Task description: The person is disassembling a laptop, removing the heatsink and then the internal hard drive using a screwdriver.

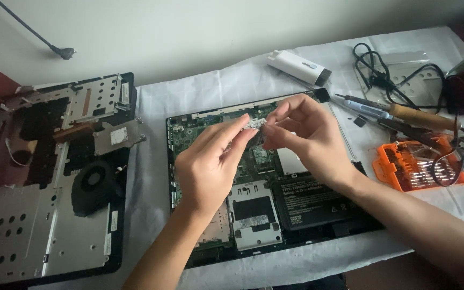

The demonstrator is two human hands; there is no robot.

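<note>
Both my hands meet above an opened laptop base (243,215) with a green circuit board and black battery (312,201). My left hand (208,164) and my right hand (302,137) pinch a small silvery metal part (255,123) between their fingertips, held just over the board. The part is tiny and partly hidden by my fingers.
A second dismantled laptop chassis (44,215) with a fan (95,180) lies at the left. To the right lie an orange screwdriver-bit case (404,166), a soldering iron (404,113), black cables (382,75) and a white rectangular device (299,67). A white cloth (151,177) covers the table.
</note>
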